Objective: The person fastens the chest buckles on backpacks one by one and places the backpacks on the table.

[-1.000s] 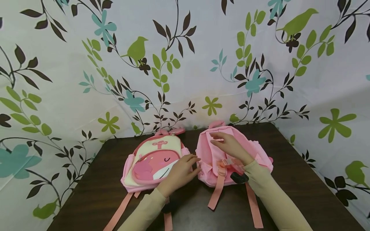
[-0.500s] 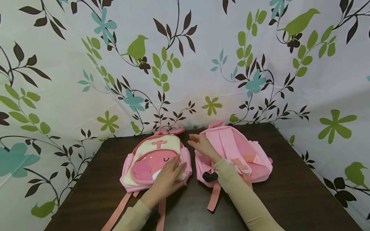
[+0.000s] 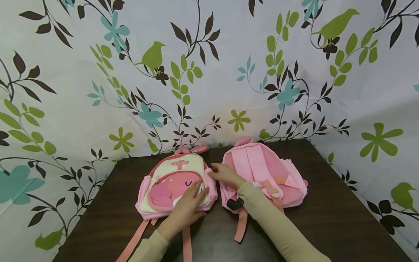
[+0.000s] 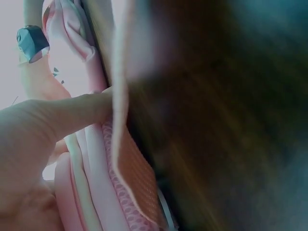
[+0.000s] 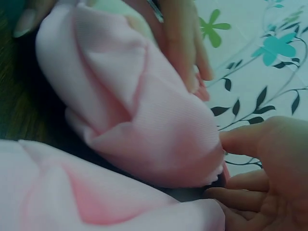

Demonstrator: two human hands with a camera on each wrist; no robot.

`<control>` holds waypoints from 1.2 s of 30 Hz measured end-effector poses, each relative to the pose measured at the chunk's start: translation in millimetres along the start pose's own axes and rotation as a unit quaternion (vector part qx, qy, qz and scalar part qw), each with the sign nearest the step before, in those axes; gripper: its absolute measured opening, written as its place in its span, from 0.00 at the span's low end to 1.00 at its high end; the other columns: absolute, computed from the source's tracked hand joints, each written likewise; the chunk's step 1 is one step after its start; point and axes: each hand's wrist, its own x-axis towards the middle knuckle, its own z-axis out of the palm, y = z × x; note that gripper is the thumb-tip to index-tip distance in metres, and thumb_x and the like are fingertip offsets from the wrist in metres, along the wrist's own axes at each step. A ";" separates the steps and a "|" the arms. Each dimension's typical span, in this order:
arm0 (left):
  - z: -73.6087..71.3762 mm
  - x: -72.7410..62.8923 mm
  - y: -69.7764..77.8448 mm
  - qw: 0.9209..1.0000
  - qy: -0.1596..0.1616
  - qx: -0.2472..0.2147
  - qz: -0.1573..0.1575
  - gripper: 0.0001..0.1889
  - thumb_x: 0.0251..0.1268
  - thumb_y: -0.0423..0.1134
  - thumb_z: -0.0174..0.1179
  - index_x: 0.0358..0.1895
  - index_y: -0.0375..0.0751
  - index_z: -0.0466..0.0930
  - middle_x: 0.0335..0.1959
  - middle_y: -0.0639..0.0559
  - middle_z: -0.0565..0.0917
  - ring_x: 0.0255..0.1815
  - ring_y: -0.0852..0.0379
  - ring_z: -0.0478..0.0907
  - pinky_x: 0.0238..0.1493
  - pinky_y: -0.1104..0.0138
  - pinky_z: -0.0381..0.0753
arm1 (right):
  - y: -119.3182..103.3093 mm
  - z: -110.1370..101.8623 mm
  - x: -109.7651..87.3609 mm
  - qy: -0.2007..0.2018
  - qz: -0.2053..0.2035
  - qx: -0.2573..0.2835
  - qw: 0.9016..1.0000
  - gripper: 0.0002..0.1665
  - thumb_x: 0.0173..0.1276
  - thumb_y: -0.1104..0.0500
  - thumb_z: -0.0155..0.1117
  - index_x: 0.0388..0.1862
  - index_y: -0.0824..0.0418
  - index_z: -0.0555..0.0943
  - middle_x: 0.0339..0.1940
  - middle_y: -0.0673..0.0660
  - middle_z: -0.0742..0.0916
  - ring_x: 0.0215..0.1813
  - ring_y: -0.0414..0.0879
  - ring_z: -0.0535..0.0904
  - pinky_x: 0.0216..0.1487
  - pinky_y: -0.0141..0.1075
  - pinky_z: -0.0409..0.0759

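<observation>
A cream and pink children's backpack [image 3: 180,165] with a sleepy cartoon face lies front side up on the dark table. My left hand [image 3: 184,210] rests on its front pocket, fingers stretched out. In the left wrist view, that thumb reaches down beside the bag to an orange strap [image 4: 137,175]. At the bag's pink side pocket [image 5: 144,110] is my right hand [image 3: 227,174]; its thumb touches the fabric near the ruffled edge, and the other fingertips lie close by, partly hidden. Right of it, a second pink backpack [image 3: 256,160] lies with its shoulder straps up, partly under my right forearm.
Orange webbing straps [image 3: 240,225] trail from both backpacks over the dark wooden table [image 3: 327,218]. Behind the table's far edge hangs a white cloth [image 3: 209,91] printed with leaves, birds and flowers.
My right hand has moved left from the second backpack to the side of the cream and pink backpack. My left hand has shifted left and come to rest on that backpack's front.
</observation>
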 end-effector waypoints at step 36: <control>-50.0 -1.4 8.7 0.997 0.057 -0.046 0.000 0.39 0.54 0.44 0.74 0.71 0.43 0.73 0.73 0.38 0.69 0.72 0.41 0.68 0.57 0.50 0.79 | -24.0 -21.4 -12.2 0.044 0.046 0.154 0.986 0.24 0.72 0.46 0.65 0.57 0.61 0.82 0.52 0.57 0.86 0.52 0.49 0.81 0.53 0.44 0.80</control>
